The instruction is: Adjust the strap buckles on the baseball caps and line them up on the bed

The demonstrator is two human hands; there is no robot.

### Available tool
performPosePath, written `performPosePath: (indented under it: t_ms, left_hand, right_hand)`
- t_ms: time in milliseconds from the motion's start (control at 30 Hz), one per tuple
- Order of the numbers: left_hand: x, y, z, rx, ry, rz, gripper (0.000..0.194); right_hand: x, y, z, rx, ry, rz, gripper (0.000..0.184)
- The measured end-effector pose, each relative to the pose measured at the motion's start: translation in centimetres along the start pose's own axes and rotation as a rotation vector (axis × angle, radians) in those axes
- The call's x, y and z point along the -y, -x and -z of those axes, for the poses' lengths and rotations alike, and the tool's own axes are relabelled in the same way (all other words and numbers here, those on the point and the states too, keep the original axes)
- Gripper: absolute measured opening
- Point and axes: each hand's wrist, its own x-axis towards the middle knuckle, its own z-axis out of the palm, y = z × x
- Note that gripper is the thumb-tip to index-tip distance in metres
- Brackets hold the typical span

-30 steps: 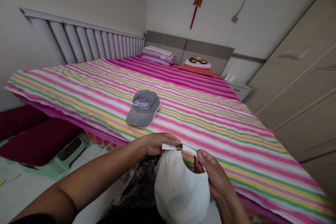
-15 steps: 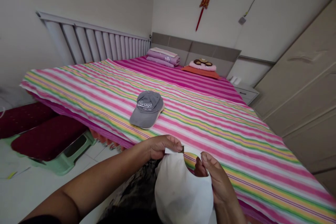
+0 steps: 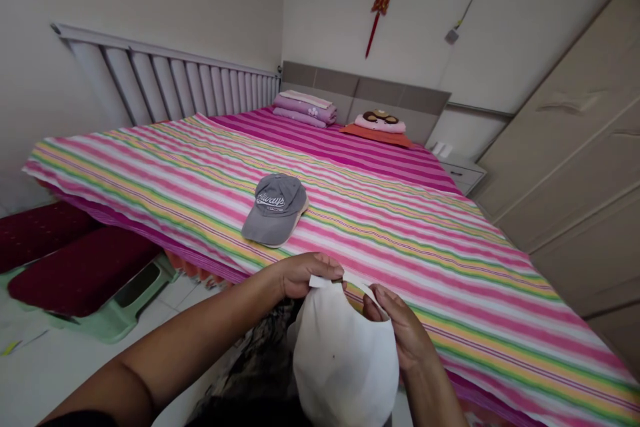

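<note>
A white cap [image 3: 345, 363] is held low in front of me, its back opening and adjuster strap turned upward. My left hand [image 3: 309, 275] pinches the strap at its small dark buckle, and a short white strap end sticks out under the fingers. On the other side of the opening, my right hand [image 3: 397, 320] grips the strap and the cap's edge between thumb and fingers. The cap's brim is out of sight. A grey cap [image 3: 275, 208] with white lettering lies on the bed beyond my left hand, touched by neither hand.
The bed [image 3: 450, 250] has a striped cover. Folded purple bedding [image 3: 305, 110] and a pink folded item [image 3: 380, 123] lie by the headboard [image 3: 400, 100]. Red-topped stools [image 3: 85, 267] stand at the left, below a radiator [image 3: 170, 80]. A wardrobe [image 3: 575, 167] and a nightstand [image 3: 463, 173] are at the right.
My right hand has come slightly nearer my left, and the white strap now spans the opening up to the buckle. The whole view has shifted a little.
</note>
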Motion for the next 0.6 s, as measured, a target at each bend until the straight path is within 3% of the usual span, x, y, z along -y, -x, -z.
performPosePath:
  t_ms: [233, 333, 467, 600]
  left_hand:
    - [-1.0, -0.4, 0.5, 0.055, 0.149, -0.054, 0.019]
    - [-1.4, -0.6, 0.5, -0.001, 0.285, -0.108, 0.014]
    - [-1.8, -1.2, 0.5, -0.031, 0.447, -0.145, 0.01]
    - [-1.3, -1.4, 0.8, 0.006, 0.497, -0.272, 0.024]
  right_hand:
    - [-0.3, 0.6, 2.7, 0.164, 0.113, -0.017, 0.031]
    - [-0.6, 0.9, 3.9, 0.195, 0.115, 0.009, 0.037]
    - [-2.2, 1.1, 4.9, 0.123, -0.022, 0.096, 0.039]
    - [-4.1, 1.7, 5.2, 0.049, -0.098, 0.128, 0.04]
